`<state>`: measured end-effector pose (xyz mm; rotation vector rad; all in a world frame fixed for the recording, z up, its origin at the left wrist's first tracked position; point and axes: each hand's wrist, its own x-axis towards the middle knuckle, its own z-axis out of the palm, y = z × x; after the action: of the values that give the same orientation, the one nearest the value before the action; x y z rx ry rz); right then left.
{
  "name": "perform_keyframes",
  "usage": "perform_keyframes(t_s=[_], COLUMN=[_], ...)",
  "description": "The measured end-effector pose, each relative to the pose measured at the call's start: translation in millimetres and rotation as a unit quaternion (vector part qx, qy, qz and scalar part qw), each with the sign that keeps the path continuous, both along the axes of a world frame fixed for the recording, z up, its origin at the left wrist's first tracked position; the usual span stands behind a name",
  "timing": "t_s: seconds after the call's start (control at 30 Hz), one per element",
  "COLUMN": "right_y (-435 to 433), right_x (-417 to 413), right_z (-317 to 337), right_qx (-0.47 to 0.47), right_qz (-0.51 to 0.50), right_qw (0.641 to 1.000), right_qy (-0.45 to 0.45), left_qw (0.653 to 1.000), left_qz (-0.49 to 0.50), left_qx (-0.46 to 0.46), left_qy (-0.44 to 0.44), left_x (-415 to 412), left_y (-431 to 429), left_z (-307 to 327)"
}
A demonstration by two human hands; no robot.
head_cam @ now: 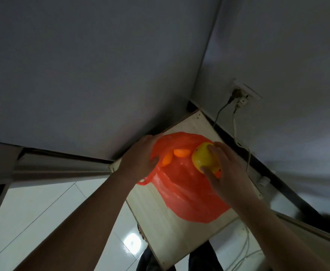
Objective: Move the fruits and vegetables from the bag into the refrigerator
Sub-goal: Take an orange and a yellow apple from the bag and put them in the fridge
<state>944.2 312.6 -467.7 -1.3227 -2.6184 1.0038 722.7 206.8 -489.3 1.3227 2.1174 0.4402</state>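
Red plastic bag (179, 194) lies slumped on the small wooden desk (170, 237). It covers the middle, and its mouth faces the far-left edge by the wall.

Left hand (140, 159): fingers curled on the bag's rim, thumb pinching the plastic, holding the mouth open.

Right hand (226, 171): fingers (212, 149) wrapped over a yellow fruit (202, 157), thumb underneath. The fruit is at the bag's right side, toward the desk's right corner. Can't tell if it is fully clear of the plastic.

Two oranges (181, 152) sit inside the open mouth, close to the left thumb.

No refrigerator that I can make out in this view.

Risks, as I judge them:
- The grip on the fruit looks like fingertips on smooth round skin. A fast swing away could let it slip to the tile floor (52, 212).
- If plastic is caught under the fingers, lifting would drag the bag toward the desk edge.
- If the left hand lets the rim sag or tips it, the oranges may roll out and off the far-left edge.
- Cables (236, 137) hang from the wall socket (245, 92) just beyond the right edge. The right forearm could snag them.
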Motion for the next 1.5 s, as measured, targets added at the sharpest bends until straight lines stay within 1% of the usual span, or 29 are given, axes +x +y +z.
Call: perform_keyframes(t_s=[0.1, 0.27, 0.37, 0.53, 0.63, 0.7, 0.77, 0.83, 0.9, 1.0, 1.07, 1.23, 1.3, 1.5], right_y=[19.5, 45.5, 55.1, 48.4, 45.3, 44.2, 43.7, 44.1, 45.4, 48.8, 49.9, 45.0, 41.1, 33.4], right_x=[-15.0, -41.6, -48.3, -54.5, -55.1, -53.8, -52.0, -50.0, -46.1, -35.0, -26.0, -5.6, 0.1, 3.5], right_z=[-5.2, -12.1, -20.3, -29.1, -29.8, -28.8, -27.7, -26.9, -25.0, -22.1, -20.0, -17.1, -15.2, -9.0], right_qx=[-0.001, 0.007, 0.003, -0.029, -0.037, -0.045, -0.044, -0.035, -0.029, -0.027, -0.039, -0.042, -0.037, -0.033], right_qz=[0.022, 0.058, 0.082, 0.063, 0.042, 0.023, 0.011, 0.013, 0.016, 0.016, 0.011, 0.009, 0.007, -0.020], right_qw=[1.000, 0.998, 0.997, 0.997, 0.997, 0.997, 0.997, 0.998, 0.998, 0.998, 0.998, 0.997, 0.998, 0.997], right_qy=[-0.012, 0.006, 0.014, 0.034, 0.052, 0.056, 0.055, 0.050, 0.045, 0.048, 0.049, 0.056, 0.059, 0.068], left_qw=[1.000, 0.998, 0.998, 0.997, 0.995, 0.993, 0.992, 0.994, 0.997, 0.999, 0.999, 0.998, 0.998, 0.998], left_qz=[0.005, 0.017, 0.033, 0.071, 0.071, 0.043, 0.006, -0.029, -0.037, -0.007, 0.014, 0.020, 0.029, 0.037], left_qx=[0.003, 0.038, 0.042, 0.009, 0.046, 0.092, 0.114, 0.100, 0.065, 0.007, -0.016, -0.059, -0.055, 0.029], left_qy=[-0.026, -0.040, -0.022, 0.030, 0.045, 0.063, 0.047, 0.026, 0.023, 0.037, 0.039, 0.007, 0.006, 0.051], left_x=[-7.8, -19.3, -29.4, -41.3, -28.2, -12.9, 3.7, 17.5, 23.2, 16.0, 8.2, 1.9, 2.6, 15.6], left_y=[4.5, 6.7, 4.8, -2.6, 3.8, 8.0, 8.3, 2.0, -9.9, -26.7, -32.2, -26.1, -20.3, 1.2], left_z=[-2.4, -0.5, -3.8, -17.9, -4.9, 7.5, 11.2, 3.0, -10.6, -23.3, -26.3, -25.9, -25.5, -21.6])
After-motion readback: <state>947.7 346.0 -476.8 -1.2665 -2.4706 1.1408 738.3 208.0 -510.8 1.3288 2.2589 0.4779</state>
